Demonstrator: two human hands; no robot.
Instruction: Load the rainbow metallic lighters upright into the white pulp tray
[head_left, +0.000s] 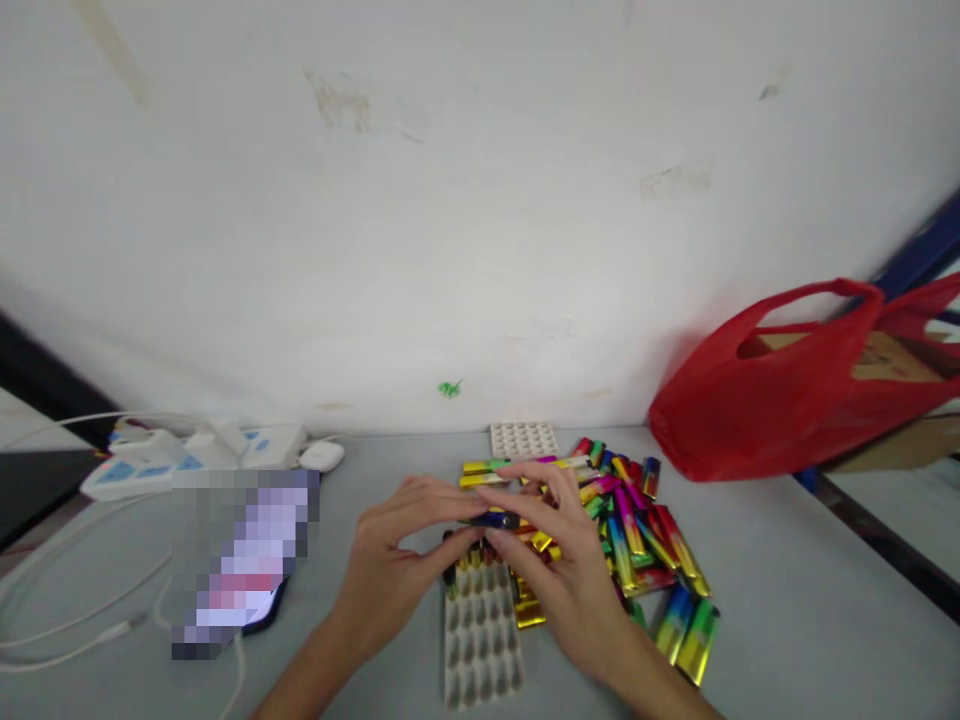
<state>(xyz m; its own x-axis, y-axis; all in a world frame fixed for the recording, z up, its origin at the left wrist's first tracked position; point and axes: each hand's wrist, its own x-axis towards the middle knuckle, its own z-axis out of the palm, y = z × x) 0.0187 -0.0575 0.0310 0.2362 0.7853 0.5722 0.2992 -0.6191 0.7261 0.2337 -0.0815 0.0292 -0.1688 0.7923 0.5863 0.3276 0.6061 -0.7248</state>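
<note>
Between the fingertips of both hands is a small dark blue casing (498,520) with a dark round end, partly hidden by the fingers. My left hand (401,550) pinches its left end, thumb below and fingers above. My right hand (574,560) grips the other end in the same way. Just beneath them lies a pale tray (482,640) with rows of small cells; several dark and gold pieces stand in its far end. A loose pile of shiny casings (626,530) in gold, green, red, blue and magenta spreads behind and beside my right hand.
A second pale tray (523,439) lies by the wall. To the left are a phone (251,560) with a blurred screen, a power strip (195,460), a white rounded object (322,456) and loose cables. A red bag (780,410) holding cardboard stands at the right.
</note>
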